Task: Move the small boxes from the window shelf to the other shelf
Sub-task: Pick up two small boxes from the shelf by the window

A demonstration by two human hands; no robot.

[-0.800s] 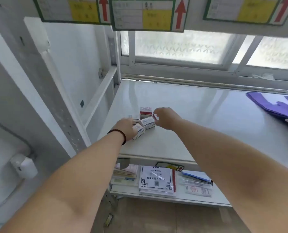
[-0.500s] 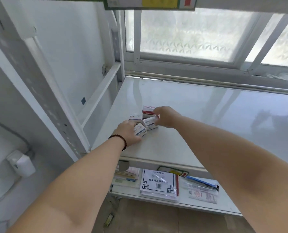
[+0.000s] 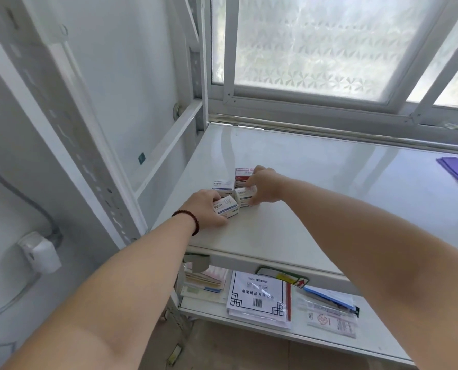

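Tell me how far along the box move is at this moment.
Nothing looks moved yet: all four visible small boxes sit clustered on the window shelf. In hand: the left hand grips the nearest white box, and the right hand closes on another white box. Left: lifting these, the rear white box and the red box, and carrying all across.

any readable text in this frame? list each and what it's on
"金星纸品有限公司": white packet on the lower shelf, above its barcode; characters small, reading uncertain.
Red arrow sign, no words: green-edged label under the window shelf edge.
Blue print on the small boxes under the left hand and right hand: too blurred.
Red-and-white box: too blurred.
Red-stamped clear bag: too small.
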